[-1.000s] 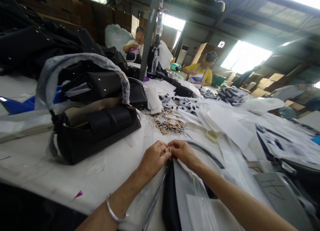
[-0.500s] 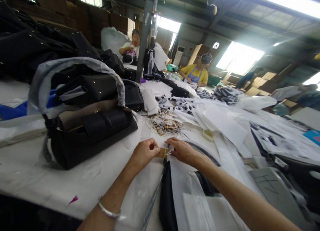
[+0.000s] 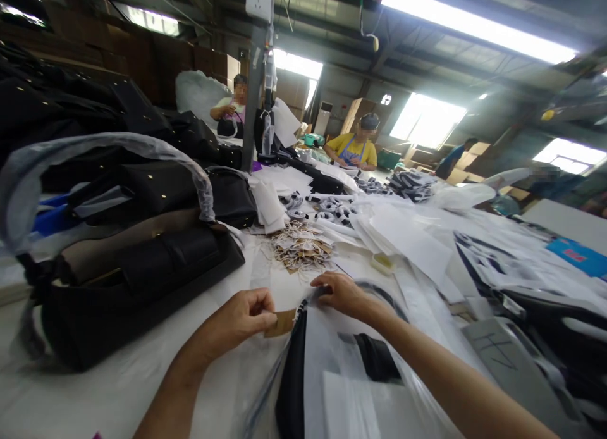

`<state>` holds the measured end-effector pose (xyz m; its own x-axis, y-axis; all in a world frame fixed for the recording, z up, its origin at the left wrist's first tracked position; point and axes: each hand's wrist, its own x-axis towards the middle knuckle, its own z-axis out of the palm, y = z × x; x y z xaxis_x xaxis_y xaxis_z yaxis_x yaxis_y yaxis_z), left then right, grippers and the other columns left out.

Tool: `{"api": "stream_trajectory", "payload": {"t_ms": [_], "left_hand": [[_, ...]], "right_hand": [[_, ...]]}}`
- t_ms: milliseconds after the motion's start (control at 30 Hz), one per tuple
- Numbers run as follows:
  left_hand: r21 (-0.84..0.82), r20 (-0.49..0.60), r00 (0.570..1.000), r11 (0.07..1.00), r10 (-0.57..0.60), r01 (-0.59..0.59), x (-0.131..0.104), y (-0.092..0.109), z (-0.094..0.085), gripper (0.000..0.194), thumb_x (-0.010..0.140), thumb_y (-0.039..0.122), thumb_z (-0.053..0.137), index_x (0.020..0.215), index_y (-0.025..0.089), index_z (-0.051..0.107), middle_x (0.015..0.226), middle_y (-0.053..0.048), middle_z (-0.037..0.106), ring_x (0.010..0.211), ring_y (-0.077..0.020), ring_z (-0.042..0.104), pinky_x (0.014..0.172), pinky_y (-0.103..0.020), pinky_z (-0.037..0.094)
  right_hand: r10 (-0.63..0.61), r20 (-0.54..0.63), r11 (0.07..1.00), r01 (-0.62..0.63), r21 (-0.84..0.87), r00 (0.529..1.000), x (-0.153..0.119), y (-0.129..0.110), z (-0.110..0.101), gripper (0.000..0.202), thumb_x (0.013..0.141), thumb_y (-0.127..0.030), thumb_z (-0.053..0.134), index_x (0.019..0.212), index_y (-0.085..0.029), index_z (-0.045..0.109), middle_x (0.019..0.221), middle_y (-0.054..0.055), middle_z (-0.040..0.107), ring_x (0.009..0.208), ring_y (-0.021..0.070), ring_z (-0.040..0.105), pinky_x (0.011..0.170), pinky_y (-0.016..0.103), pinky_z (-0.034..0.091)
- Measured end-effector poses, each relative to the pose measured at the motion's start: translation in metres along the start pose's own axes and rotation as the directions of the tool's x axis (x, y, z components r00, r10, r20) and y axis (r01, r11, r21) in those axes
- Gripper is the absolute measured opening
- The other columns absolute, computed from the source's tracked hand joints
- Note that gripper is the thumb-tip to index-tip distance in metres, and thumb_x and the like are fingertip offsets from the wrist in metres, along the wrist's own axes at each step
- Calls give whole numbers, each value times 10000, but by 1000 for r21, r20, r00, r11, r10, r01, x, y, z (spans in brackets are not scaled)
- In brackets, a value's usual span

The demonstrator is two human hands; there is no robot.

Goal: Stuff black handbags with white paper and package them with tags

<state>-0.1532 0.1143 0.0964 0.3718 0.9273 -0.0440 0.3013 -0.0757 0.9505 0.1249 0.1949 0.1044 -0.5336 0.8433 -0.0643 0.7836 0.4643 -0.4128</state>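
My left hand (image 3: 251,312) pinches a brown cardboard hang tag (image 3: 281,323) between thumb and fingers. The tag sticks out to the right and meets a white string at the top end of a black handbag (image 3: 291,376). That bag lies in front of me, with white paper and clear plastic over its side. My right hand (image 3: 339,293) is bent over the bag's top end, its fingers closed on the wrapped strap (image 3: 315,293); the fingertips are partly hidden. Just beyond both hands sits a pile of hang tags with white strings (image 3: 301,246).
A black handbag with a plastic-wrapped handle (image 3: 142,281) stands at the left, before a heap of black bags (image 3: 118,116). White paper sheets (image 3: 403,236) spread to the right. A grey marked panel (image 3: 502,350) lies at the right. Co-workers sit beyond a post (image 3: 251,97).
My left hand has moved left and down, drawing the tag away from my right hand. The string now sits against the bag's end. The camera view has also shifted.
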Motion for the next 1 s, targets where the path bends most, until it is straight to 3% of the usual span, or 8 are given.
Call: {"api": "stream_trajectory", "payload": {"t_ms": [67,133,267,400,533,700,867,1000], "left_hand": [[190,-80,994,978,-72,86,1,-3,-1,49,729,257,533,716,210,534,676,28,567,657,-169,533,598,-271,353],[382,-248,965,907,-84,177,4,-5,1,74,725,237,543,791,211,565,801,0,631,784,-207,593,675,-296,391],[502,-400,916,842,24,197,10,-4,14,205,823,246,540,1020,216,586,1125,-51,655,1080,-236,591,916,-351,417],[581,-415,896,804,159,126,16,-8,27,186,890,188,474,1025,215,599,1107,-60,672,1084,-230,592,948,-368,425],[639,-381,896,766,229,75,18,-17,33,169,898,180,483,984,222,622,1037,-50,689,1025,-231,617,905,-374,449],[657,-382,880,752,282,44,19,-30,33,167,902,211,477,938,239,638,974,-29,705,945,-222,648,849,-368,463],[698,-360,848,715,389,-32,21,-39,30,181,920,272,472,912,254,652,921,-9,714,878,-206,665,785,-344,467],[737,-325,830,672,452,-78,22,-43,30,205,944,280,455,887,274,652,876,15,710,824,-176,672,745,-304,475]], "right_hand": [[16,-31,995,-13,104,999,0,2,-9,423,729,-201,738,1150,-228,708,1070,41,730,823,176,656,778,274,494],[122,-103,988,-111,108,987,1,11,-26,348,788,-254,688,1134,-235,720,1019,28,748,778,168,669,755,274,506],[358,-282,926,-377,-16,890,11,43,-69,267,877,-318,573,1053,-238,757,879,22,761,813,195,698,777,288,511],[414,-350,879,-468,-86,840,29,78,-88,329,887,-281,548,1159,-206,717,1109,77,734,1038,241,667,926,326,473],[419,-323,859,-486,-162,848,45,98,-79,439,857,-225,589,1290,-169,632,1309,143,633,1170,277,595,985,349,429],[444,-167,856,-472,-210,880,48,118,-73,336,783,-259,698,1115,-214,713,1042,61,737,978,218,661,826,259,463],[539,-167,780,-564,-273,826,31,132,-77,178,809,-188,613,920,-153,748,945,117,739,925,254,667,739,289,449],[526,-156,782,-548,-298,836,26,126,-72,185,802,-178,599,891,-191,761,911,91,748,878,239,680,690,280,433]]}}
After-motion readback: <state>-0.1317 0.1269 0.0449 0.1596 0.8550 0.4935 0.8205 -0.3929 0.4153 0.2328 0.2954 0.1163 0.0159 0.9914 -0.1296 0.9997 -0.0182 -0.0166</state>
